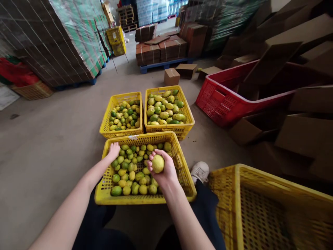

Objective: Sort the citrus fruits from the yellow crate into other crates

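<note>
My right hand [165, 168] holds a yellow lemon [158, 163] over the right part of the near yellow crate [145, 199]. Many green and yellow lemons [132, 175] lie in that crate. At the crate's upper left, my left hand [113, 150] is over the fruit by the rim, its fingers partly hidden; whether it grips a fruit cannot be made out. Just beyond stand two more yellow crates side by side: the left one [104, 123] has smaller lemons, the right one [170, 127] larger green and yellow ones.
A large yellow crate [238, 208] stands at the lower right, close to my shoe [200, 171]. Behind it are a red crate [221, 104] and a pile of cardboard boxes [309, 135]. Bundled cardboard [173, 48] sits on a blue pallet [166, 65] farther back.
</note>
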Demonstrator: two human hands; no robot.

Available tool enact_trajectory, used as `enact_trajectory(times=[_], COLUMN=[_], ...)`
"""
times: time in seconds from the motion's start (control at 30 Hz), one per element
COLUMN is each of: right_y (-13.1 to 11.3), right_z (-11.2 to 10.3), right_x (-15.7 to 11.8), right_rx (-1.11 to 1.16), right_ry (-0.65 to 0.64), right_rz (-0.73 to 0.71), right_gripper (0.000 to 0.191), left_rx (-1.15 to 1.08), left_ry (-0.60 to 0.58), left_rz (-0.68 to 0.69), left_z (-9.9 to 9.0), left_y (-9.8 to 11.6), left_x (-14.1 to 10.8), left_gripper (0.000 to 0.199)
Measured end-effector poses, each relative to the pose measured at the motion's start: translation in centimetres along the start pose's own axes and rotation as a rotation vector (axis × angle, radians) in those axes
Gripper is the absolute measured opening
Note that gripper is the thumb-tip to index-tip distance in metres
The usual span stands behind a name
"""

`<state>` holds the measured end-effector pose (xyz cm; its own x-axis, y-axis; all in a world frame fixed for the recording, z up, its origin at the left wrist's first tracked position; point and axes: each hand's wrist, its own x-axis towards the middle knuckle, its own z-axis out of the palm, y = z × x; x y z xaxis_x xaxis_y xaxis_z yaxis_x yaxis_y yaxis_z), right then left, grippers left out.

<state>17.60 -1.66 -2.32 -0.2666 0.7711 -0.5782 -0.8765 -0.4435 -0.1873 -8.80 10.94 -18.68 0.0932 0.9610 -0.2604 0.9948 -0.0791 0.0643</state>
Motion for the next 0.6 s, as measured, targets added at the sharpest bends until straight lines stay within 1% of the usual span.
enact_trajectory(times=[0.07,0.17,0.27,0.3,0.33,0.37,0.4,0.47,0.53,0.6], right_y=[0.1,0.2,0.5,0.7,0.9,1.1,1.3,1.7,2.0,2.3], right_z=[0.1,0.2,0.2,0.2,0.2,0.2,0.1,-0.2,-0.6,-0.9], right_x=[0.2,0.3,0.5,0.5,0.5,0.6,0.7,0.9,1.2,1.5], right_rx=[-0.005,-0.017,-0.045,-0.063,-0.084,-0.106,-0.129,-0.167,-0.195,-0.219], right_ry=[-0.018,-0.041,-0.032,-0.033,-0.037,-0.043,-0.048,-0.053,-0.052,-0.053], right_rz=[0.001,-0.001,-0.006,-0.008,-0.012,-0.016,-0.019,-0.019,-0.017,-0.020], right_gripper=[0.012,0.012,0.009,0.008,0.008,0.008,0.008,0.007,0.008,0.009], left_rx=[-0.114,-0.335,-0.565,-0.676,-0.986,-1.267,-1.479,-1.737,-1.865,-1.939], left_ry=[0.000,0.009,0.048,0.060,0.066,0.043,0.019,-0.029,-0.058,-0.095], left_rz=[-0.031,-0.036,0.018,0.050,0.068,0.111,0.151,0.217,0.223,0.191], left_z=[-1.4,-4.3,-7.8,-8.9,-9.9,-10.7,-11.3,-11.7,-11.5,-10.9], left_y=[0.5,1.8,4.0,4.9,5.9,6.9,7.9,9.4,10.3,10.5], left_x=[-1.1,-3.4,-6.7,-8.0,-9.4,-10.7,-12.0,-14.2,-15.6,-16.3], left_gripper=[0.035,0.042,0.048,0.049,0.048,0.047,0.043,0.037,0.037,0.041])
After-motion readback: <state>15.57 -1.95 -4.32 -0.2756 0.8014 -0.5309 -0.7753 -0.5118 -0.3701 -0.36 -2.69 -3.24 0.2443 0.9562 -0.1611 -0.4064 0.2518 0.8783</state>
